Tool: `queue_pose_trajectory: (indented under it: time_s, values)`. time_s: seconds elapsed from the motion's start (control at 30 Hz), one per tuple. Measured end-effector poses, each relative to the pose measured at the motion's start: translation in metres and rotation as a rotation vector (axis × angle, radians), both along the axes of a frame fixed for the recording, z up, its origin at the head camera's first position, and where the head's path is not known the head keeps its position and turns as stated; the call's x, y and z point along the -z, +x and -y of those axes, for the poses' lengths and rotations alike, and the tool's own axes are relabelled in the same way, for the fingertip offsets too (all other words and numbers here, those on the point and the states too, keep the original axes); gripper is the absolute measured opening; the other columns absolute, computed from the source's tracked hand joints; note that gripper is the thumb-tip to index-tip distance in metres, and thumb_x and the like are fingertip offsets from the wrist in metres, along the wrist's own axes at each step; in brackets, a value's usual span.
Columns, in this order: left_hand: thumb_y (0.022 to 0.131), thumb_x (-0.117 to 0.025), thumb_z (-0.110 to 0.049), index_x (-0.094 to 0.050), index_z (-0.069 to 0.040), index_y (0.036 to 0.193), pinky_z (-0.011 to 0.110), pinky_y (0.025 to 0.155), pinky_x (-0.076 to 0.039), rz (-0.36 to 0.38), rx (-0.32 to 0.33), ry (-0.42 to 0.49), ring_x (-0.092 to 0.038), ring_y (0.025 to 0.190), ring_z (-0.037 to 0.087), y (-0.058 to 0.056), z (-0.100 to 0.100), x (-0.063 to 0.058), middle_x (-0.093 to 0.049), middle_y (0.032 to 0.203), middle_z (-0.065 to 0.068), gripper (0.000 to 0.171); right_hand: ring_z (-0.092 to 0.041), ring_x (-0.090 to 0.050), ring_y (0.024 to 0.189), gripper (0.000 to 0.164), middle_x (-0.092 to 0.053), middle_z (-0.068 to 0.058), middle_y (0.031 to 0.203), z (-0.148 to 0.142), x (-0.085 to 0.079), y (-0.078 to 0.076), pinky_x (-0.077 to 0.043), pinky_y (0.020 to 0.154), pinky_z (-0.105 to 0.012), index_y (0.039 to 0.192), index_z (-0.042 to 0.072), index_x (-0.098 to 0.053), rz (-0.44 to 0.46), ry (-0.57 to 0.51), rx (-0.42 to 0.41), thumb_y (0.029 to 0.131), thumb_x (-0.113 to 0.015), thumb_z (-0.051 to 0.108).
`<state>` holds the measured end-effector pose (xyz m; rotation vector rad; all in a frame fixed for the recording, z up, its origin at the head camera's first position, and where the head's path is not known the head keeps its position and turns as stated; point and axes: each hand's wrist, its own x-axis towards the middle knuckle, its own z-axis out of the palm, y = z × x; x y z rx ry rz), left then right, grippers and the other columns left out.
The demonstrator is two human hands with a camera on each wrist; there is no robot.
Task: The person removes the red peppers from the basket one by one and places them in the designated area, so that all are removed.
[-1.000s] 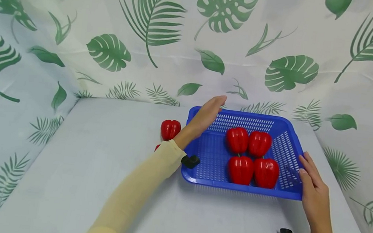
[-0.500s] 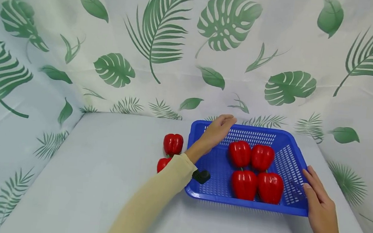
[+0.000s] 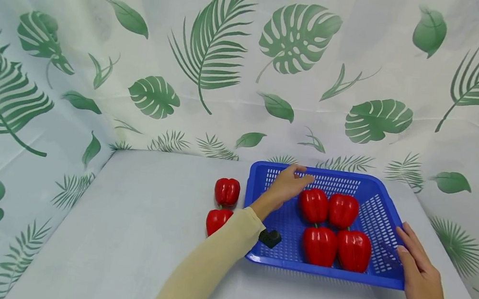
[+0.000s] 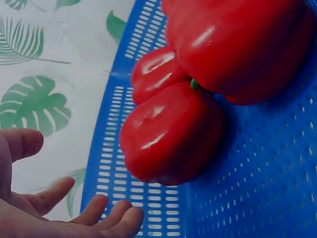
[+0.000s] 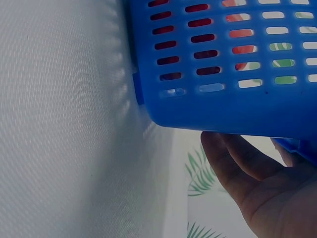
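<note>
In the head view, my left hand (image 3: 285, 185) is over the left part of a blue plastic basket (image 3: 282, 263), beside the red bell peppers inside. Its fingers are spread and loosely bent, with nothing between them; the left wrist view shows a bell pepper (image 4: 171, 134) a short way from the fingertips. My right hand (image 3: 424, 278) grips the basket's right rim, thumb over the edge. From the right wrist, its fingers (image 5: 230, 163) touch the outer wall of the basket (image 5: 218, 106). Several peppers (image 3: 318, 246) sit together in the basket's right half.
Two more red bell peppers lie on the white table left of the basket, a far one (image 3: 226, 192) and a nearer one (image 3: 217, 220) partly behind my left sleeve (image 3: 216, 258). A leaf-patterned cloth (image 3: 219, 133) hangs behind the table.
My left hand has moved right and lower over the basket, closer to the peppers, and its thumb and fingers have parted. My right hand stays at the rim. The head view has shifted.
</note>
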<state>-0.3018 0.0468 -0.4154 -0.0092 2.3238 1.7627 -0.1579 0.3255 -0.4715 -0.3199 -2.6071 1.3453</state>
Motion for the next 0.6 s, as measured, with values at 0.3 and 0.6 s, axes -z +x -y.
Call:
queue_pose_trajectory:
  time_s: [0.3,0.6]
  values:
    - [0.103,-0.071,-0.032,-0.060,-0.014,0.149,0.046,0.110,-0.052,-0.067,0.114,-0.144,-0.061,0.132,0.027,0.000,-0.006,0.012,-0.062,0.148,0.010,0.051,-0.004,-0.008,0.160,0.055,-0.016,0.019,0.174,0.000,0.003,0.002,-0.011,0.126,-0.054,0.169,0.019,-0.032,-0.046,0.007,-0.010,0.117,-0.039,0.035]
    - [0.100,-0.073,-0.039,-0.049,-0.016,0.161,0.051,0.113,-0.049,-0.046,0.209,-0.239,-0.054,0.143,0.030,0.001,-0.007,0.020,-0.056,0.157,0.008,0.069,-0.007,-0.008,0.161,0.055,-0.017,0.018,0.174,0.000,0.003,0.002,-0.013,0.126,-0.056,0.169,0.018,-0.033,-0.038,0.001,-0.001,0.117,-0.039,0.035]
